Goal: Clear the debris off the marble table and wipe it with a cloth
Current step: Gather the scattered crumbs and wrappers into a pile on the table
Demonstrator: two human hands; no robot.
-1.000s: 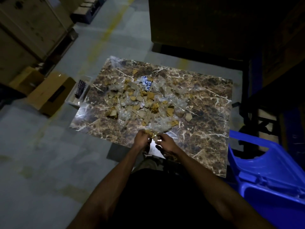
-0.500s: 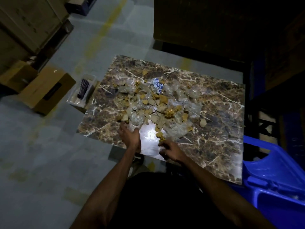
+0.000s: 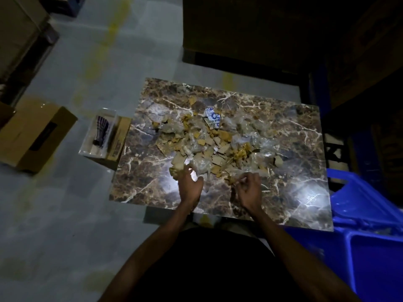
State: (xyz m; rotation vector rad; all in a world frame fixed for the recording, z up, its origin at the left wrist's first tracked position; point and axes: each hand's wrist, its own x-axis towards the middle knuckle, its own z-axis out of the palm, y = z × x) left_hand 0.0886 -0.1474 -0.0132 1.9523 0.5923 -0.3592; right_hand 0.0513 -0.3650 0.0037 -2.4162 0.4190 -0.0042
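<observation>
Now gathering | debris (image 3: 209, 144) heaped mid-table (image 3: 294, 136) | left hand (image 3: 189, 185) half-curled at heap's near edge, right hand (image 3: 248, 190) curled, hold unclear | rake scraps inward, scoop together, drop into bin (image 3: 370, 214) at right

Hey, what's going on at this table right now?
A person is clearing a marble table. Both bare hands, left hand and right hand, are at the near edge of a pile of debris, torn cardboard bits and clear plastic, apparently gathering it. Most of the pile is still on the table. A blue bin stands to the right. No cloth is visible.
</observation>
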